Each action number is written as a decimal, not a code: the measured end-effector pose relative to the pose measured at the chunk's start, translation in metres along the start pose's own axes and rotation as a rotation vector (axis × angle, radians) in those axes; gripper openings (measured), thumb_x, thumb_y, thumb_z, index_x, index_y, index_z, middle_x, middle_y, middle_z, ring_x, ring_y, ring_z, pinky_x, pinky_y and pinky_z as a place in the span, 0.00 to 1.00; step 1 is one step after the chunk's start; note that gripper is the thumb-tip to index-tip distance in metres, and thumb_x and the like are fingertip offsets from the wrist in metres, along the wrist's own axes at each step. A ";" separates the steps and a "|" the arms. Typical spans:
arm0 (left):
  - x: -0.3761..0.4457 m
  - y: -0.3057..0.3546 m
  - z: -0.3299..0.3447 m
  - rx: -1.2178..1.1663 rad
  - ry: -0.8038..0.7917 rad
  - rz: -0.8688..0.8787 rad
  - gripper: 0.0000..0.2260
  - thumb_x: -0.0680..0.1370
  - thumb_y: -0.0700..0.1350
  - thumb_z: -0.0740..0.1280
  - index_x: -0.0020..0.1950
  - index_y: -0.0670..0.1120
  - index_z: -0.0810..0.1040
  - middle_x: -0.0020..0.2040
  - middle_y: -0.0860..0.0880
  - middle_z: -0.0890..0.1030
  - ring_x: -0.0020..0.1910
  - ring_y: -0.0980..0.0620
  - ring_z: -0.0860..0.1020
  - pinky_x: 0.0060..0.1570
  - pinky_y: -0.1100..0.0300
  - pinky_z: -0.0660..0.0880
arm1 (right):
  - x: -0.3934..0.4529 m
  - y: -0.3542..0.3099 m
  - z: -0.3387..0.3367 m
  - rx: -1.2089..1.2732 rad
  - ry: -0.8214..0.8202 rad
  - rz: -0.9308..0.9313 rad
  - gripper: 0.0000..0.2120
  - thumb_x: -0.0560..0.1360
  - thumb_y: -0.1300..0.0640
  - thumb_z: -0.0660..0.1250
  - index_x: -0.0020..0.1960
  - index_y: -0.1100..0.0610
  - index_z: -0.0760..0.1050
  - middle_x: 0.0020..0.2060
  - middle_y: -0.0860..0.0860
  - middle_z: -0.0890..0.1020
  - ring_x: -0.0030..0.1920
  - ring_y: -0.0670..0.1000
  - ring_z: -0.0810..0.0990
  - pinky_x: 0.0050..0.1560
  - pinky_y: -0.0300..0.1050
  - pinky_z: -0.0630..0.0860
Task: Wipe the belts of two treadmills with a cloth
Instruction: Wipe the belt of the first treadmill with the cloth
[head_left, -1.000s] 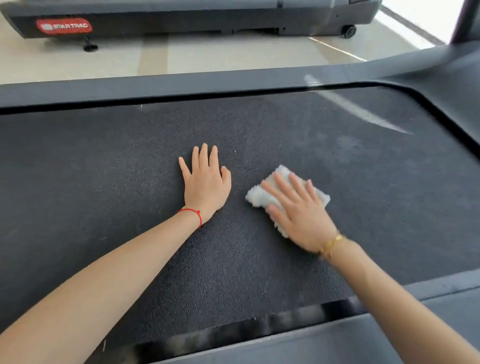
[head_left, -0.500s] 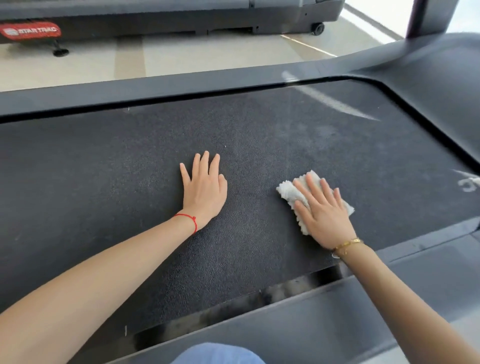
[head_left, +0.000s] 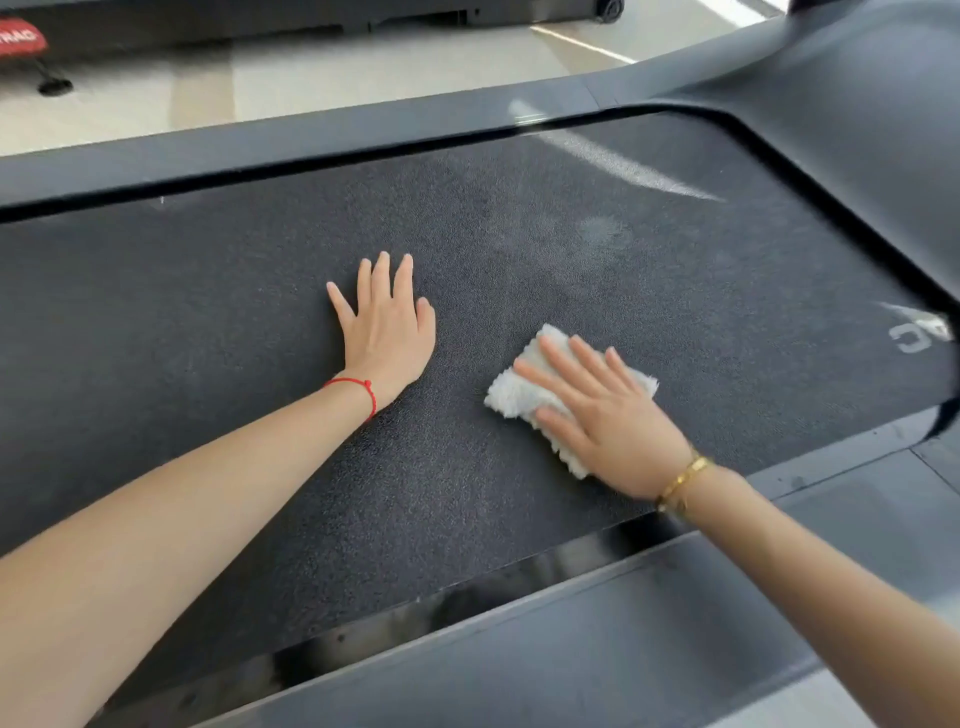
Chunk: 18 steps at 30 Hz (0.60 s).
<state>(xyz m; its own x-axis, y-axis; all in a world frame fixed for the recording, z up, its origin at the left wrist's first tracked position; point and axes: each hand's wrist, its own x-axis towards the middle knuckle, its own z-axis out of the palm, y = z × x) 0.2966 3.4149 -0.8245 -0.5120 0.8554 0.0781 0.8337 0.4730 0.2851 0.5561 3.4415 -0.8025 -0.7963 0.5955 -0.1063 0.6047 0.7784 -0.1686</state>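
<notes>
While I lean over the near rail (head_left: 649, 613) of this treadmill, both my arms reach across it to the belt (head_left: 208, 338). My right hand (head_left: 608, 415) lies flat on the cloth (head_left: 524, 389), with the fingers straight and a little spread, so it presses the cloth down and does not pinch it. The cloth is white and fluffy, folded small, and it rests on the right part of the belt, closer to the near rail than to the far one. My left hand (head_left: 384, 327) is beside it, apart from the cloth, palm down on the bare belt with the fingers straight and almost together; it holds nothing, and I think it only supports my weight. Further away on the belt I see a pale smear (head_left: 602, 234) and a long light streak (head_left: 623, 166) near the far rail (head_left: 311, 140); whether the streak is dirt or only a reflection, I cannot tell. Beyond the rail is the floor (head_left: 363, 78), and then the second treadmill (head_left: 311, 21). I judge that I am in the middle of wiping the first belt. The next move calls for steady pressure with a flat palm, pushing the cloth away from me toward the smear, and the rough surface may drag the cloth out from under my fingers.
</notes>
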 end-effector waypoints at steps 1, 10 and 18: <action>0.006 0.003 0.002 0.003 0.004 -0.010 0.25 0.84 0.50 0.51 0.81 0.47 0.53 0.81 0.45 0.52 0.80 0.45 0.48 0.75 0.34 0.41 | 0.013 0.017 -0.003 0.003 0.007 0.020 0.25 0.80 0.40 0.43 0.77 0.38 0.45 0.78 0.44 0.43 0.78 0.50 0.39 0.77 0.52 0.37; 0.023 0.023 0.014 0.082 0.054 -0.126 0.25 0.84 0.51 0.49 0.81 0.48 0.52 0.81 0.46 0.53 0.80 0.45 0.48 0.75 0.34 0.42 | 0.147 0.066 -0.014 0.011 0.062 0.064 0.24 0.82 0.41 0.43 0.78 0.40 0.48 0.79 0.48 0.48 0.78 0.56 0.43 0.75 0.57 0.37; 0.022 0.025 0.015 0.130 0.040 -0.116 0.26 0.84 0.52 0.48 0.81 0.47 0.50 0.82 0.46 0.51 0.80 0.45 0.47 0.76 0.37 0.45 | 0.237 0.101 -0.032 -0.012 0.024 -0.066 0.25 0.82 0.41 0.43 0.78 0.42 0.48 0.79 0.48 0.48 0.78 0.54 0.43 0.76 0.56 0.38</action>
<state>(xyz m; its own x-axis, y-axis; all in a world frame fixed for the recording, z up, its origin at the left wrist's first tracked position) 0.3092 3.4492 -0.8304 -0.6123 0.7854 0.0907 0.7867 0.5939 0.1687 0.4290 3.6681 -0.8130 -0.8338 0.5474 -0.0723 0.5513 0.8184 -0.1622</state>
